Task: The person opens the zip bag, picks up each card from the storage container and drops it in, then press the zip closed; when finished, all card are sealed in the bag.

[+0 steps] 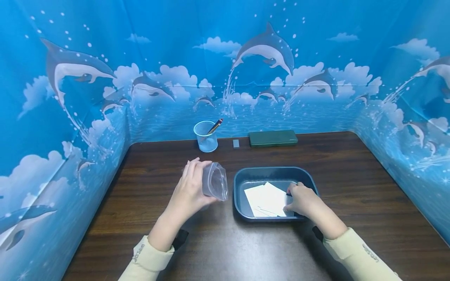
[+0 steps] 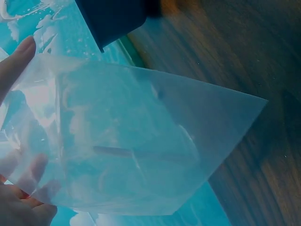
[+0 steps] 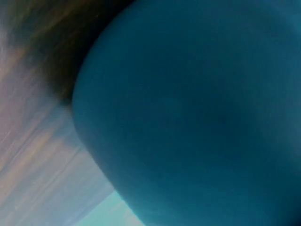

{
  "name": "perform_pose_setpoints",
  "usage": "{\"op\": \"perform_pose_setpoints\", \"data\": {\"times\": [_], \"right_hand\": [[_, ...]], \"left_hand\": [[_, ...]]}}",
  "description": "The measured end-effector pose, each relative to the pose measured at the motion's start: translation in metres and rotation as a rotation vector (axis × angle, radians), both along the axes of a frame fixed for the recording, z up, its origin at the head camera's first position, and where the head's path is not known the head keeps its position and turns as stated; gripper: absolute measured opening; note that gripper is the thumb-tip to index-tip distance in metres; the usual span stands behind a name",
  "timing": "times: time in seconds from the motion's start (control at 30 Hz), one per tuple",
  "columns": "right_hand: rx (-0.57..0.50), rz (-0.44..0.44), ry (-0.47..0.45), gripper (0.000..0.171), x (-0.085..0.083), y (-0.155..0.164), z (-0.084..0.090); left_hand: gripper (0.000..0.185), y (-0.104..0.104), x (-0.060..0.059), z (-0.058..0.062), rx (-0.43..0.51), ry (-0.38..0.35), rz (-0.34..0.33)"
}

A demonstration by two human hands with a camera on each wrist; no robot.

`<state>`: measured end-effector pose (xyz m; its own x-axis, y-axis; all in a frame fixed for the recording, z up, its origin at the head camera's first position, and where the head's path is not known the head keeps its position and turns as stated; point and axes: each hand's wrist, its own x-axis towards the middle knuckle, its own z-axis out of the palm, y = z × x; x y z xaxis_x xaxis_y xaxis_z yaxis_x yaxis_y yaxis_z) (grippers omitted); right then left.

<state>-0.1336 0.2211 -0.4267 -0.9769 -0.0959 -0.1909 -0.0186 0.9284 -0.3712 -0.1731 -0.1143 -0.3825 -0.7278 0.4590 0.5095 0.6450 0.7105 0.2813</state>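
Observation:
My left hand [image 1: 191,187] grips a clear plastic zip bag [image 1: 215,181] above the table, just left of the tray, thumb below and fingers above. The bag's mouth gapes to the right. In the left wrist view the see-through bag [image 2: 122,122] spans most of the picture, fingers showing through its side. My right hand [image 1: 304,201] reaches over the near right rim of a dark blue tray [image 1: 270,219]. Its thumb and curled fingers pinch the right side of several white paper sheets [image 1: 265,199]. The tray's outer wall [image 3: 188,117] fills the right wrist view, hiding that hand.
Behind the tray lie a green case [image 1: 273,139] and a small grey-blue block [image 1: 236,144]. A light-blue mesh cup [image 1: 207,142] with pencils stands left of them. A dolphin-printed curtain [image 1: 197,58] encloses the dark wooden table [image 1: 232,249] at the back and sides.

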Motion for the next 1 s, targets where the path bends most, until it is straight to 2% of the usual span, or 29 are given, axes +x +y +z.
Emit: {"op": "perform_pose_setpoints", "data": {"times": [0.27, 0.43, 0.6, 0.7, 0.87, 1.0], "right_hand": [[-0.066, -0.018, -0.060, 0.051, -0.003, 0.006, -0.004], [-0.052, -0.035, -0.030, 0.054, -0.003, 0.006, -0.005], [-0.114, -0.048, 0.001, 0.054, -0.005, 0.005, -0.005], [-0.163, -0.040, 0.048, 0.044, -0.006, 0.006, -0.003], [-0.222, -0.017, 0.182, 0.024, -0.006, 0.009, 0.001], [-0.249, -0.011, 0.264, 0.022, -0.006, 0.009, 0.005]], "left_hand": [[0.111, 0.000, 0.001, -0.003, -0.042, -0.047, 0.015], [0.111, 0.001, 0.000, -0.004, -0.044, -0.035, -0.001], [0.112, 0.001, 0.001, -0.003, -0.056, -0.030, 0.001], [0.112, 0.001, 0.000, -0.002, -0.066, -0.030, 0.008], [0.113, 0.000, -0.001, 0.000, -0.072, -0.020, 0.008], [0.113, 0.001, -0.002, -0.001, -0.071, -0.022, 0.002]]}}
